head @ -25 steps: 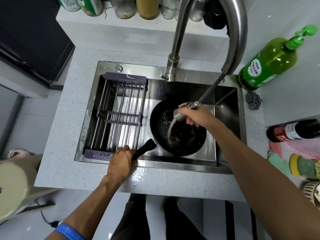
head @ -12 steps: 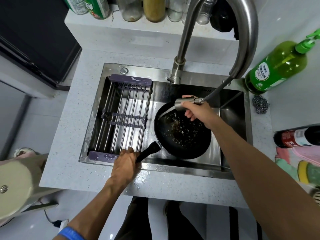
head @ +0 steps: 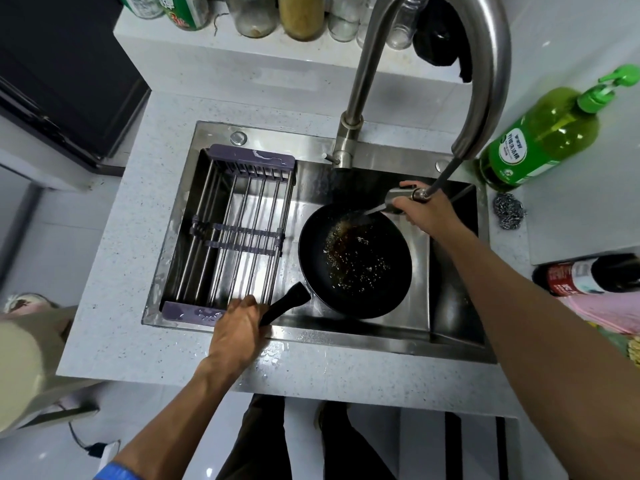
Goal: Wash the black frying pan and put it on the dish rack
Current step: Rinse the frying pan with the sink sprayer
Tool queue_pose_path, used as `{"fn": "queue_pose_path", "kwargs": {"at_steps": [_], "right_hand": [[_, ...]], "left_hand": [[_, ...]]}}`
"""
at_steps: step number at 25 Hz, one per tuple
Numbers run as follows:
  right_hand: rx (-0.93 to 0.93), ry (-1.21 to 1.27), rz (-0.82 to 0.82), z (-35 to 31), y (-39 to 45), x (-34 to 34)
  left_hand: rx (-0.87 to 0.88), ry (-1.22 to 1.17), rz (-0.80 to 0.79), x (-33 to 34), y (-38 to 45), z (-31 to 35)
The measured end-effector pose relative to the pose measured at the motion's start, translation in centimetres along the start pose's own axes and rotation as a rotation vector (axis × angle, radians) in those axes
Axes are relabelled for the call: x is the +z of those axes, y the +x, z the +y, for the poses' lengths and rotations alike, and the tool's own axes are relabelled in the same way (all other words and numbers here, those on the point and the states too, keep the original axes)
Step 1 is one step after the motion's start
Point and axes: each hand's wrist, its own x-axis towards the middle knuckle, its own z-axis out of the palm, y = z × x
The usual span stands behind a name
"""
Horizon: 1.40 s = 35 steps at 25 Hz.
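Note:
The black frying pan (head: 355,261) lies in the steel sink (head: 453,306), with brownish water and bubbles on its bottom. My left hand (head: 237,329) grips the pan's black handle at the sink's front edge. My right hand (head: 427,211) holds the pull-out spray head (head: 398,199) of the faucet (head: 363,81) above the pan's far rim, and a jet of water runs from it into the pan. The dish rack (head: 239,233), metal bars with purple ends, spans the left half of the sink and holds nothing.
A green dish-soap bottle (head: 543,136) and a steel scourer (head: 509,211) sit on the counter right of the sink. A dark sauce bottle (head: 588,275), a pink cloth and sponges lie at the right edge. Jars line the back ledge (head: 277,46).
My right hand has carried the spray head from over the pan's middle back to its far right rim. The jet now hits the pan's far side. My left hand stays on the handle.

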Motion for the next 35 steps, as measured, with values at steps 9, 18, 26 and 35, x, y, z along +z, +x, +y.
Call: {"fn": "queue_pose_path", "kwargs": {"at_steps": [9, 18, 26, 35], "right_hand": [[0.006, -0.41, 0.044, 0.8, -2.2, -3.1], [0.082, -0.532, -0.037, 2.0, -4.9, -3.5], [0.082, -0.304, -0.145, 3.2, -5.8, -1.6], [0.15, 0.091, -0.271, 1.4, -7.4, 2.2]], "left_hand": [[0.012, 0.007, 0.018, -0.2, -0.1, 0.1], [0.005, 0.003, 0.025, 0.1, -0.1, -0.2], [0.012, -0.017, 0.024, 0.4, 0.0, -0.5], [-0.001, -0.05, 0.048, 0.6, -0.2, -0.6]]}}
